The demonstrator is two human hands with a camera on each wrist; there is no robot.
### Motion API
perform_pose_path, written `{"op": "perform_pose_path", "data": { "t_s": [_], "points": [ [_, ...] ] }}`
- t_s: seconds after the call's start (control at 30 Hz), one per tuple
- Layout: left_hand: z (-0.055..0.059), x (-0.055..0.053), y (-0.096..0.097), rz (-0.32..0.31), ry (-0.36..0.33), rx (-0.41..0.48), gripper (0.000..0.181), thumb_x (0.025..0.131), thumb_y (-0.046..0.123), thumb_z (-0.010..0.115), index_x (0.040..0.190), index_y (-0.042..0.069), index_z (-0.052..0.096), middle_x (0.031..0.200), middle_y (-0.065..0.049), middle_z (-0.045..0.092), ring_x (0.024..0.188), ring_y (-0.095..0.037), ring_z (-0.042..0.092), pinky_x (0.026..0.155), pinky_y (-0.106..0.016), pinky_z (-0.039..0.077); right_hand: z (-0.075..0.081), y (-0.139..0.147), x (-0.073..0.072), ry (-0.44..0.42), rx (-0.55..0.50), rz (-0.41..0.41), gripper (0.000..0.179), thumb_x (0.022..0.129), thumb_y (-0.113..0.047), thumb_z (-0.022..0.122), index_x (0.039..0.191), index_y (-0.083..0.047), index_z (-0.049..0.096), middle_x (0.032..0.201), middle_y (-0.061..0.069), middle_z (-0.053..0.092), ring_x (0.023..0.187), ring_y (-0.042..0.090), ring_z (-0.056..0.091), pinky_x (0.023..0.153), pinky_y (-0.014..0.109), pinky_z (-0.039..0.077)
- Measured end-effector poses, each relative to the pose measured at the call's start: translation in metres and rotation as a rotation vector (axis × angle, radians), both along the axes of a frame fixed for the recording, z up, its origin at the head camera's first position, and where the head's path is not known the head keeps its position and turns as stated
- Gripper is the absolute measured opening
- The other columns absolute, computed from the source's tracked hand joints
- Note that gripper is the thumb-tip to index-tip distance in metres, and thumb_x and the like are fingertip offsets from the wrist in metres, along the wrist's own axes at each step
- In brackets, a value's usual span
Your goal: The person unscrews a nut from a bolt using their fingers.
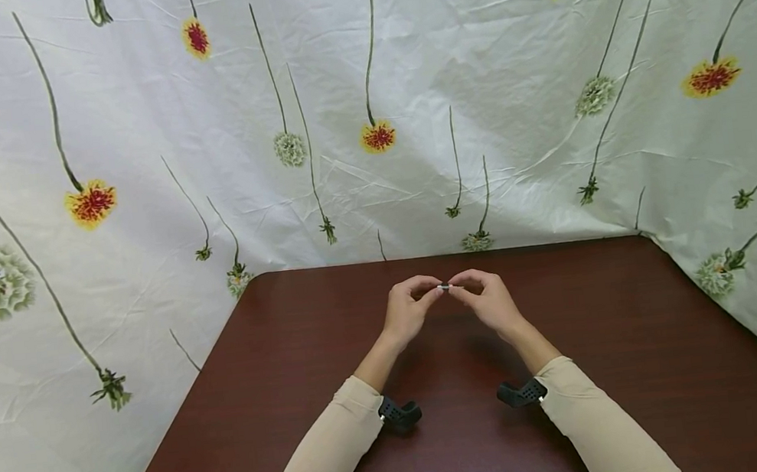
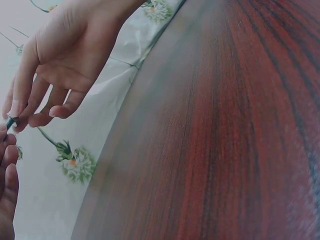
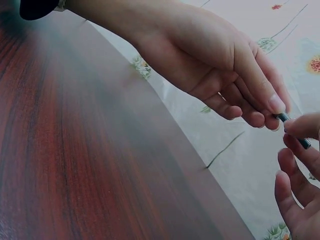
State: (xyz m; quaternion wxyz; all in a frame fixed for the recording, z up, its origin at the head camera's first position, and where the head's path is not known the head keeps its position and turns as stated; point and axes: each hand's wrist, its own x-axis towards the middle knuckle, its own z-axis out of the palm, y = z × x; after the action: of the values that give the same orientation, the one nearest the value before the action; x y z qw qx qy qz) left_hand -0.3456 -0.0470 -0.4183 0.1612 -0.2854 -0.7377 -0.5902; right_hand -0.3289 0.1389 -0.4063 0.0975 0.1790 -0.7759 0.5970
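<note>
Above the far part of the table, both hands meet at a small threaded metal bolt (image 1: 445, 287). My left hand (image 1: 406, 311) pinches one end of it between thumb and fingers. From the other side, my right hand (image 1: 492, 302) pinches it the same way. In the right wrist view, threads of the bolt (image 3: 284, 116) show between the two hands, and a dark end sticks out past the right thumb. Fingers cover much of the bolt, so whether a nut sits on it I cannot tell. The remaining fingers of both hands are loosely bent.
A dark red wood-grain table (image 1: 285, 400) lies beneath the hands. Behind it and along its sides hangs a pale curtain (image 1: 505, 61) printed with flowers. Black straps (image 1: 400, 414) are on both wrists, over beige sleeves (image 1: 332, 448).
</note>
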Motion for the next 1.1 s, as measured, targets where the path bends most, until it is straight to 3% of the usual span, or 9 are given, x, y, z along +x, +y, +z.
{"op": "perform_pose_path", "data": {
  "t_s": [0.13,0.27,0.5,0.67,0.87,1.1],
  "points": [
    [0.000,0.001,0.000,0.005,0.002,-0.001,0.012,0.095,-0.005,0.071,0.105,-0.010,0.073,0.098,-0.021,0.074,0.090,-0.037,0.070,0.075,-0.026,0.052,-0.003,0.000,-0.002,0.000,0.016,-0.001,0.024,0.099,-0.002,0.069,0.120,0.009,0.068,0.115,0.023,0.070,0.098,0.027,0.065,0.079,0.042,0.054],
    [0.000,0.001,0.000,0.003,0.000,-0.002,0.012,0.095,-0.005,0.071,0.105,-0.011,0.073,0.099,-0.021,0.074,0.091,-0.037,0.070,0.075,-0.027,0.053,-0.017,0.002,-0.016,-0.028,-0.015,-0.006,0.024,0.102,-0.008,0.067,0.119,0.009,0.069,0.110,0.024,0.071,0.093,0.025,0.067,0.086,0.056,0.054],
    [-0.001,0.001,-0.001,0.006,-0.013,-0.002,0.012,0.095,-0.005,0.071,0.106,-0.010,0.073,0.099,-0.020,0.074,0.091,-0.036,0.070,0.076,-0.027,0.052,-0.031,0.005,-0.028,0.015,-0.014,-0.014,0.025,0.100,-0.011,0.072,0.120,0.003,0.070,0.116,0.020,0.070,0.100,0.032,0.065,0.081,0.044,0.054],
    [-0.002,0.001,-0.001,0.007,-0.005,-0.004,0.011,0.095,-0.005,0.071,0.105,-0.009,0.074,0.099,-0.021,0.074,0.090,-0.036,0.070,0.075,-0.026,0.051,-0.032,0.004,-0.027,0.002,-0.045,-0.021,0.026,0.101,-0.017,0.071,0.116,0.004,0.072,0.106,0.019,0.072,0.097,0.038,0.067,0.083,0.054,0.056],
    [-0.002,0.001,-0.001,0.009,-0.003,-0.007,0.011,0.095,-0.005,0.071,0.105,-0.009,0.074,0.099,-0.022,0.074,0.090,-0.036,0.070,0.075,-0.027,0.052,-0.032,0.006,-0.026,0.020,-0.025,-0.018,0.026,0.099,-0.013,0.073,0.121,0.002,0.070,0.114,0.015,0.071,0.100,0.034,0.065,0.081,0.048,0.055],
    [0.000,0.001,-0.001,0.011,0.006,-0.017,0.011,0.096,-0.004,0.070,0.105,-0.008,0.074,0.099,-0.022,0.074,0.089,-0.038,0.069,0.075,-0.037,0.055,-0.030,0.006,-0.026,0.006,-0.027,-0.046,0.021,0.100,-0.015,0.073,0.112,0.002,0.074,0.096,0.011,0.072,0.090,0.037,0.064,0.078,0.052,0.055]
  ]
}}
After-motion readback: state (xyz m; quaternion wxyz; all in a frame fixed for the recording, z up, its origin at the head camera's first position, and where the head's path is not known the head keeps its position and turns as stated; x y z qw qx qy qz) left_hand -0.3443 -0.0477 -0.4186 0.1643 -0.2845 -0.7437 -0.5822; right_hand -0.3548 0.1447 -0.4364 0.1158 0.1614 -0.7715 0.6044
